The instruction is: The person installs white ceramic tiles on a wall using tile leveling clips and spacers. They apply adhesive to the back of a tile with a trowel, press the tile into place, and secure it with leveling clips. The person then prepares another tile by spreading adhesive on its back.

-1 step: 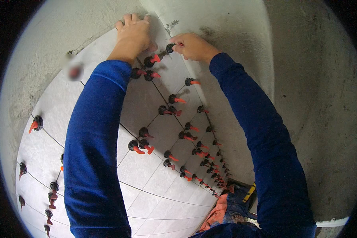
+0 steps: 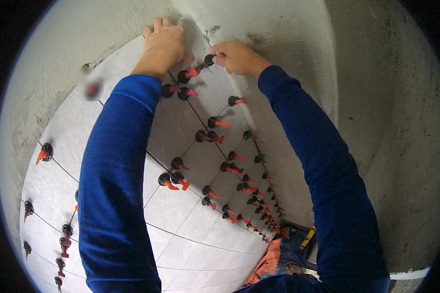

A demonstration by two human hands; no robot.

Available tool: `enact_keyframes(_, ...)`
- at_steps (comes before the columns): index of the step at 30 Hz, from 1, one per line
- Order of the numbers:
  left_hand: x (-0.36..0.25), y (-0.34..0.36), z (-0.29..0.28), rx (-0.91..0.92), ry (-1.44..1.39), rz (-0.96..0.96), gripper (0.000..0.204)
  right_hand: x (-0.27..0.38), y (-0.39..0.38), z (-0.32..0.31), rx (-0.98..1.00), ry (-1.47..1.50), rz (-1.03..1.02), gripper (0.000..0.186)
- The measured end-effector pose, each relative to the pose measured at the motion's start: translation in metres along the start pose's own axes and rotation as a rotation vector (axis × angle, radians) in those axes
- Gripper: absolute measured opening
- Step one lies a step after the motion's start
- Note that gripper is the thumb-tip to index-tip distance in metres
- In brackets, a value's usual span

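Note:
My left hand (image 2: 164,44) lies on the upper part of a pale grey wall tile (image 2: 137,51), fingers spread and fingertips at its top edge. To its right, my right hand (image 2: 240,57) pinches the red handle of a tile leveling clip (image 2: 209,60) at the tile's right edge, by the wall corner. The clip's black round base shows; most of its handle is hidden by my fingers. Just below my hands sit more leveling clips with black bases and red handles, one of them (image 2: 183,76) close under the left hand's thumb.
Rows of similar clips (image 2: 213,122) stick out along the tile joints down the wall. Bare grey plaster (image 2: 288,161) meets the tiles at the right corner. Low down lie an orange and dark cloth or bag (image 2: 266,261) and a yellow tool (image 2: 307,237). A blurred dark red spot (image 2: 93,89) hovers left.

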State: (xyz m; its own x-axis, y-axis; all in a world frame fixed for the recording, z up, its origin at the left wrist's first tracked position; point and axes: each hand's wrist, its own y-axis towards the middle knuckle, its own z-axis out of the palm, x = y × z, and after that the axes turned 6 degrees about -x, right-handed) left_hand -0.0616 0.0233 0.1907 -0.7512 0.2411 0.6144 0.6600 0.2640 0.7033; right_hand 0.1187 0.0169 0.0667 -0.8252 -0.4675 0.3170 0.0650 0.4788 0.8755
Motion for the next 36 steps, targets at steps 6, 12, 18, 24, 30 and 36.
enact_keyframes(6, 0.002, 0.001, -0.004, 0.027, 0.008, 0.01, 0.104, 0.002, 0.003, -0.004, -0.006, -0.054, -0.046, 0.037)
enact_keyframes(12, -0.003, -0.003, -0.01, -0.041, 0.055, 0.082, 0.093, 0.001, 0.005, -0.007, 0.056, 0.052, 0.014, 0.037)
enact_keyframes(18, 0.003, -0.002, 0.007, -0.172, -0.077, 0.364, 0.044, 0.0, 0.005, -0.004, 0.017, 0.056, -0.004, 0.032)
enact_keyframes(24, -0.005, 0.025, 0.037, 0.23, -0.641, 0.437, 0.034, 0.002, 0.006, -0.007, 0.037, -0.018, 0.008, 0.028)
enact_keyframes(30, -0.012, 0.021, 0.031, 0.101, -0.491, 0.51, 0.037, 0.002, 0.006, -0.008, 0.071, 0.046, 0.069, 0.027)
enact_keyframes(36, -0.023, 0.021, 0.02, 0.177, -0.371, 0.447, 0.05, 0.001, 0.007, -0.008, 0.041, 0.036, 0.016, 0.028)
